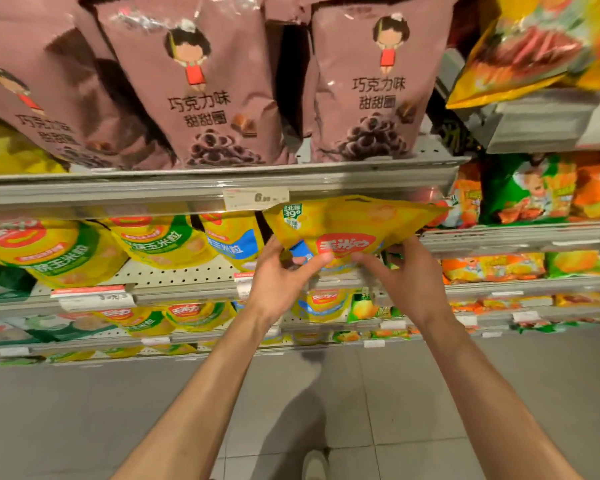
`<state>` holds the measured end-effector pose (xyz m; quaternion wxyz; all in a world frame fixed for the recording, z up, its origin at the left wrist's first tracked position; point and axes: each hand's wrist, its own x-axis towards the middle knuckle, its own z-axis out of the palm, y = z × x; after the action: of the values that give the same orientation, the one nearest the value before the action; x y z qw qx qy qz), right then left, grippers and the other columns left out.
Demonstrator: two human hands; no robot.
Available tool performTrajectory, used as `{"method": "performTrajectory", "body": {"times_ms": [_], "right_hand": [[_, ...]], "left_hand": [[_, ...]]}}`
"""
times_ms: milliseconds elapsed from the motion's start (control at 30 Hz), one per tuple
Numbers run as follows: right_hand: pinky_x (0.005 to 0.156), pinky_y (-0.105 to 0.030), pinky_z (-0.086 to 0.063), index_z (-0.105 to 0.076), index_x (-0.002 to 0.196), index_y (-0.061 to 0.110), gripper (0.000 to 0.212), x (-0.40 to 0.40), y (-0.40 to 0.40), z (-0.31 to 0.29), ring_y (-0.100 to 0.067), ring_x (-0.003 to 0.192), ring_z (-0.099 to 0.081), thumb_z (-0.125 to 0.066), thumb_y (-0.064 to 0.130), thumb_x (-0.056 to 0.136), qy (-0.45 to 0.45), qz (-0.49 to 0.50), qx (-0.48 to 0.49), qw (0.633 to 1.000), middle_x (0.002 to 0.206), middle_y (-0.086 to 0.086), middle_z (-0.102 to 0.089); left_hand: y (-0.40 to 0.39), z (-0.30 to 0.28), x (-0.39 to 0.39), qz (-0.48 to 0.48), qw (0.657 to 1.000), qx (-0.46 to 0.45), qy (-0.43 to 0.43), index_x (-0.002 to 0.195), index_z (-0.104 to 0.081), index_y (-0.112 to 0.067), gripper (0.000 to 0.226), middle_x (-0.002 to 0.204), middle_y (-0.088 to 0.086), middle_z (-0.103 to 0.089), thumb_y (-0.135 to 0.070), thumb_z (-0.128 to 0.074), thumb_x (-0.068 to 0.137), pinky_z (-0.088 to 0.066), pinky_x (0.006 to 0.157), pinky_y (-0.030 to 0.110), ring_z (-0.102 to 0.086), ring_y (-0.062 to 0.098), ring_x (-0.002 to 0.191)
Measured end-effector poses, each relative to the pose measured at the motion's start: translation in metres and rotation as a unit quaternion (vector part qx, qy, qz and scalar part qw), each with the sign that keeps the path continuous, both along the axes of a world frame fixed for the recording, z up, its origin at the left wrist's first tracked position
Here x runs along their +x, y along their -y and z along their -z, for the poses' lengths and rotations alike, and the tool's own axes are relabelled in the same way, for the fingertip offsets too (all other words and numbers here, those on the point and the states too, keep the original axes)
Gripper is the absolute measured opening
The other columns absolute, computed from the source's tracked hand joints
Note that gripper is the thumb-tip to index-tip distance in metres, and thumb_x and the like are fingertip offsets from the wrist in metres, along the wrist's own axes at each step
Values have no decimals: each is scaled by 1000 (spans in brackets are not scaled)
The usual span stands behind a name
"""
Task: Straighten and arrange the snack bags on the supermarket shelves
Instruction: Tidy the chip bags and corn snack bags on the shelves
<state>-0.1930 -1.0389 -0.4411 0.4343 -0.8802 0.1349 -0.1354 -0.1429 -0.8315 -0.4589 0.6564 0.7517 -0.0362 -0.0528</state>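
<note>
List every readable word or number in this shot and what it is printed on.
"巧克力味 甜甜圈": middle brown bag and right brown bag.
"39°": top corner of the held yellow bag.
"6": price tag; remaining digits blurred.
Red logo on the held bag, the shelved yellow bags' text and the lower price tags: too blurred.

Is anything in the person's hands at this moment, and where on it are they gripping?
Yes. Both hands hold one yellow snack bag by its lower edge: the left hand at the bottom left corner, the right hand at the bottom right, fingers curled underneath.
</note>
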Motion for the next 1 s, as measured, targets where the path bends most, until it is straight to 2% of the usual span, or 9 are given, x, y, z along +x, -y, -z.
{"method": "performTrajectory", "body": {"times_ms": [167, 233, 300, 433, 567, 633, 733, 900, 1000], "right_hand": [[81, -11, -54, -61, 115, 24, 44, 18, 6, 22, 13, 95, -65, -83, 41, 81, 4, -26, 108, 994, 103, 22, -71], [82, -6, -50, -58, 124, 24, 55, 20, 2, 27, 15, 101, -63, -82, 49, 80, 2, -35, 126, 991, 109, 22, -71], [89, -4, -46, -52, 133, 31, 69, 23, -4, 27, 15, 110, -59, -76, 65, 78, 6, -37, 132, 991, 119, 25, -68], [111, -31, -42, -40, 144, 34, 82, 30, -15, 32, -1, 130, -52, -63, 78, 79, -4, -35, 170, 985, 139, 19, -57], [108, -39, -46, -49, 137, 32, 66, 35, -21, 40, -5, 126, -57, -62, 71, 86, 16, -19, 170, 985, 132, 14, -61], [105, -36, -48, -51, 135, 29, 58, 40, -22, 42, -5, 123, -58, -63, 64, 90, 26, -7, 183, 983, 129, 13, -62], [95, -30, -45, -52, 125, 28, 46, 47, -24, 46, -2, 113, -59, -64, 58, 92, 27, 0, 205, 978, 120, 12, -61], [100, -30, -44, -45, 129, 37, 57, 63, -25, 40, -9, 120, -56, -65, 67, 85, 7, -2, 209, 978, 134, 4, -54], [95, -14, -45, -40, 132, 41, 70, 66, -20, 39, 6, 117, -58, -75, 63, 76, 8, -12, 244, 970, 131, 15, -59]], "left_hand": [[15, 9, 14, -4, 1000, 8, -16, 101, -71, -5, 34, 78, -6, -64, -32, -84, 86, -46, 69, 10, -63, 0, 69], [15, 11, 14, -8, 1000, 5, -17, 105, -74, -8, 33, 80, -12, -72, -36, -79, 90, -51, 73, 13, -70, 2, 77], [16, 12, 16, -9, 1000, 12, -9, 108, -75, -16, 36, 91, -9, -77, -47, -73, 90, -58, 86, 29, -73, 11, 93], [21, 18, 17, -19, 999, 28, 19, 90, -76, -16, 49, 81, 2, -77, -64, -66, 87, -60, 80, 46, -74, 24, 83], [27, 23, 19, -36, 998, 37, 32, 80, -74, -26, 37, 78, -14, -75, -58, -63, 93, -55, 79, 32, -71, 7, 80], [31, 22, 24, -39, 998, 55, 14, 57, -59, -24, 49, 56, -14, -59, -55, -65, 95, -45, 64, 29, -54, 6, 56], [36, 22, 30, -54, 996, 66, -1, 48, -40, -19, 65, 45, -7, -39, -59, -66, 92, -36, 55, 29, -35, 12, 45], [38, 12, 39, -80, 993, 69, -54, 60, -59, -2, 78, 52, 7, -62, -75, -62, 85, -49, 68, 30, -65, 18, 57], [31, 9, 39, -42, 997, 37, -48, 85, -72, -6, 71, 73, 7, -74, -76, -64, 82, -58, 85, 47, -73, 21, 78]]}}
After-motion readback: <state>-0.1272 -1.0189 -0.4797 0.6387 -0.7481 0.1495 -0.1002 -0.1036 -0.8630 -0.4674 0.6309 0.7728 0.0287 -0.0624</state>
